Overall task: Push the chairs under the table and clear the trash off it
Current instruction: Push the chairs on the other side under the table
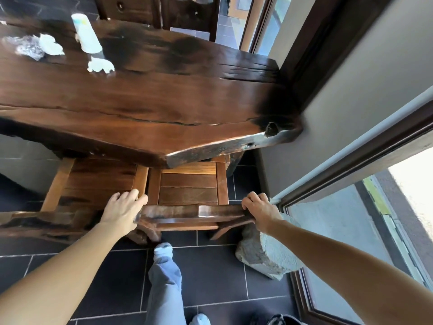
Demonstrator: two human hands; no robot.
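Observation:
A dark wooden chair point(187, 191) stands with its slatted seat partly under the near edge of the heavy wooden table point(145, 97). My left hand point(124, 208) grips the left end of the chair's top rail and my right hand point(260, 208) grips the right end. A second chair point(93, 181) sits beside it on the left, its seat also partly under the table. On the table's far left lie an upside-down white paper cup point(86, 34), crumpled white tissues point(100, 65) and a clear plastic wrapper point(28, 46).
A large grey stone point(267, 252) rests on the dark tiled floor just right of the chair, against a glass door frame point(304, 301). A wall runs along the right. More dark chairs point(187, 15) stand beyond the table. My leg and socked foot point(164, 254) are behind the chair.

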